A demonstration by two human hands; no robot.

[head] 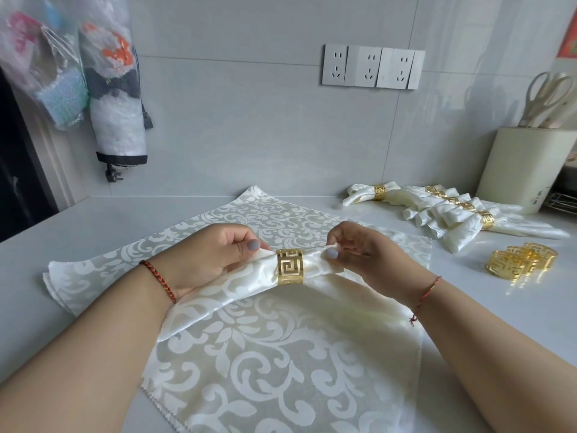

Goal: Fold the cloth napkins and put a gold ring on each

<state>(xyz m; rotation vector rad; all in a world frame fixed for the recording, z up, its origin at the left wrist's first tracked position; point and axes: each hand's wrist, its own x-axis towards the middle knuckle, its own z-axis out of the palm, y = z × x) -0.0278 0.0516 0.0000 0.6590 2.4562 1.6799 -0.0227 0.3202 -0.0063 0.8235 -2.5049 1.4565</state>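
Observation:
A cream folded napkin [218,295] lies across the middle of the counter with a gold ring [290,266] around its waist. My left hand [206,260] grips the napkin just left of the ring. My right hand [365,254] pinches the napkin just right of the ring. Under them lies a stack of flat patterned napkins [265,354]. Several finished napkins with gold rings [452,210] lie in a row at the back right. A small heap of loose gold rings [518,260] sits to the right.
A white utensil holder with scissors [524,164] stands at the far right by the wall. Wall sockets [371,67] are on the tiled wall. Hanging bags [115,98] are at the upper left. The counter's left edge drops off near a dark opening [18,170].

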